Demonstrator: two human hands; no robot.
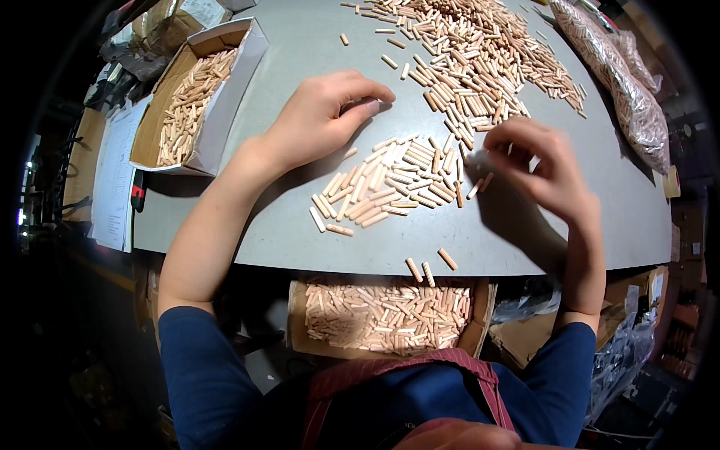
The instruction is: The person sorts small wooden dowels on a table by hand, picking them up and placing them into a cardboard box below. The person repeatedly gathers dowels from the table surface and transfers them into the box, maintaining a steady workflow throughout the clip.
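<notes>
Short wooden dowel pins (420, 176) lie in a loose patch on the grey table, between my two hands. My left hand (322, 112) is just beyond the left part of this patch, palm down. Its index finger and thumb point right, tips slightly apart, with nothing visible between them. At the patch's right side my right hand (544, 161) is raised over the table with curled fingers. Its fingertips are smeared by motion, so I cannot tell whether they hold a pin. Three dowel pins (427, 272) show at the front edge, on it or in the air.
A large heap of dowel pins (480, 64) spreads across the far table (315, 45). Below the front edge, an open cardboard box (298, 322) holds many pins. Another pin-filled box (217, 135) stands at left, beside papers (116, 180). A clear bag of pins (622, 90) lies far right.
</notes>
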